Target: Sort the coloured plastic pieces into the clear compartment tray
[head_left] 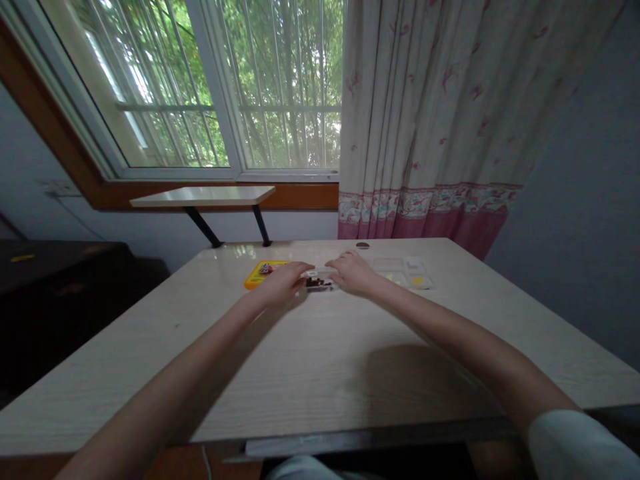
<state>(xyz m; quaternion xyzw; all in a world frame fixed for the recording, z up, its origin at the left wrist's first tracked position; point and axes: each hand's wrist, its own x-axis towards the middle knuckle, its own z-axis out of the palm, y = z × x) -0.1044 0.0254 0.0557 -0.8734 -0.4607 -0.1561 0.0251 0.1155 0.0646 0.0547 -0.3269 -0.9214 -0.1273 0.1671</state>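
Observation:
A small clear plastic box (320, 289) with dark brown pieces inside stands on the light wooden table, between my two hands. My left hand (283, 283) grips its left end, fingers curled over the upper edge. At the right end, my right hand (353, 272) is closed on the same box, with its fingertips along the top. Both palms hide the ends of the box. Just left of my left hand lies a yellow tray (251, 279) bearing a small red and white item. Right of my right hand is a clear compartment tray (428, 283) with yellow pieces in it.
The table (300, 373) reaches to the wall below a barred window. A raised shelf (205, 196) on black legs stands at the back left. A round dark cable hole (363, 245) is at the back edge, before a floral curtain (430, 133).

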